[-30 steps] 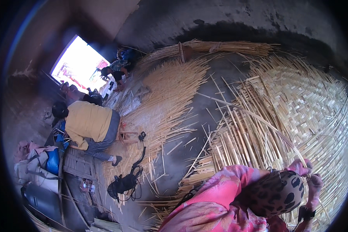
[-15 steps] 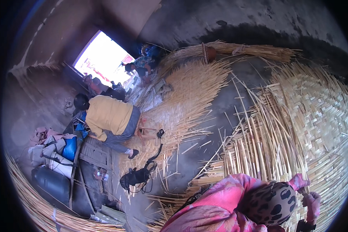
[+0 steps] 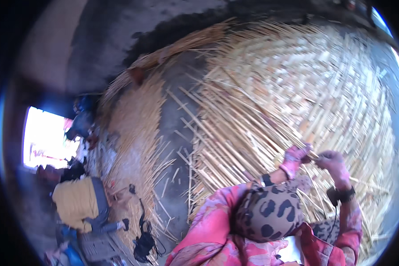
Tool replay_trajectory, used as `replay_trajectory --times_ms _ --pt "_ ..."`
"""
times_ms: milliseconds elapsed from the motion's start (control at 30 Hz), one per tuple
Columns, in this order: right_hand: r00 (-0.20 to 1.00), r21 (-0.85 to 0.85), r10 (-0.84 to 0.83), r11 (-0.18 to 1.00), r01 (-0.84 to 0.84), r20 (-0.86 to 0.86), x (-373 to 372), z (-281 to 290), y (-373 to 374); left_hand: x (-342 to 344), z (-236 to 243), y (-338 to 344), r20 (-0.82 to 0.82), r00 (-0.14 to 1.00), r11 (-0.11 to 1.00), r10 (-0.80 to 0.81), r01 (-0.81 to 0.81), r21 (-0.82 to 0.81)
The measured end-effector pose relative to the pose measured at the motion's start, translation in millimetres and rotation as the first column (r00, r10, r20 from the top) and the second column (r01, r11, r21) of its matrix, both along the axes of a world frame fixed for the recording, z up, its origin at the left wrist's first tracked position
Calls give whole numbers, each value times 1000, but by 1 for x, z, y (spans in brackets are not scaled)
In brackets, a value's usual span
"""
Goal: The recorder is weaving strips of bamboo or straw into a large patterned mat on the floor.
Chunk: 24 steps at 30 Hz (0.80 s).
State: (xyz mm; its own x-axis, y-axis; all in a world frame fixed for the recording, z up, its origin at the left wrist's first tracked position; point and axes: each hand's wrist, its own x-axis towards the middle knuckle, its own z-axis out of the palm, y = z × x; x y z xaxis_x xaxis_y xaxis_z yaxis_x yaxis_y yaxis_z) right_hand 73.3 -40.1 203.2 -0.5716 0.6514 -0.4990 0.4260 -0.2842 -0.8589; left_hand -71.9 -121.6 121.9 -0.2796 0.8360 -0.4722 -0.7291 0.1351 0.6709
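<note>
My left hand (image 3: pixel 295 160), patchy pink, is closed round a pale reed strip (image 3: pixel 313 156) at the edge of the loose reeds. Close by on its right, my right hand (image 3: pixel 334 166) has its fingers pinched at the strip's other side; blur hides the exact grip. Under both hands spreads a large woven reed mat (image 3: pixel 341 84), its herringbone finished on the far and right side. Long unwoven reeds (image 3: pixel 248 133) stick out of it to the left. My pink sleeves come in around a rounded fold of leopard-print cloth (image 3: pixel 270 213), which covers part of my left arm.
A second reed mat (image 3: pixel 133 119) lies to the left, beyond a strip of grey floor with scattered reed pieces. On it are a black bag (image 3: pixel 144 244) and strap. A person in a yellow top (image 3: pixel 77 204) bends over at the left; others are near the bright doorway (image 3: pixel 48 137).
The view has swung to the right, so the mat fills more of it and the doorway has shifted left. Both my hands and forearms now show more fully, still close together.
</note>
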Motion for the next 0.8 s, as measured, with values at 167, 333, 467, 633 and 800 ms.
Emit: replay_trajectory --times_ms 167,333,467,633,800 --pt "992 -112 0 994 -15 -128 18 -23 20 7 13 15 -296 953 988 -67 105 117" --pt "995 299 -77 950 92 -61 32 -8 24 21 16 32 -168 980 973 -107 138 186" --pt "985 626 -149 761 170 -87 28 -18 16 22 16 38 -64 986 984 -155 160 77" --pt "951 285 -143 956 62 273 57 -12 23 29 20 34 -528 843 957 -104 230 178" --pt "855 812 -275 529 -246 439 52 19 0 7 1 56 -325 940 992 -100 118 38"
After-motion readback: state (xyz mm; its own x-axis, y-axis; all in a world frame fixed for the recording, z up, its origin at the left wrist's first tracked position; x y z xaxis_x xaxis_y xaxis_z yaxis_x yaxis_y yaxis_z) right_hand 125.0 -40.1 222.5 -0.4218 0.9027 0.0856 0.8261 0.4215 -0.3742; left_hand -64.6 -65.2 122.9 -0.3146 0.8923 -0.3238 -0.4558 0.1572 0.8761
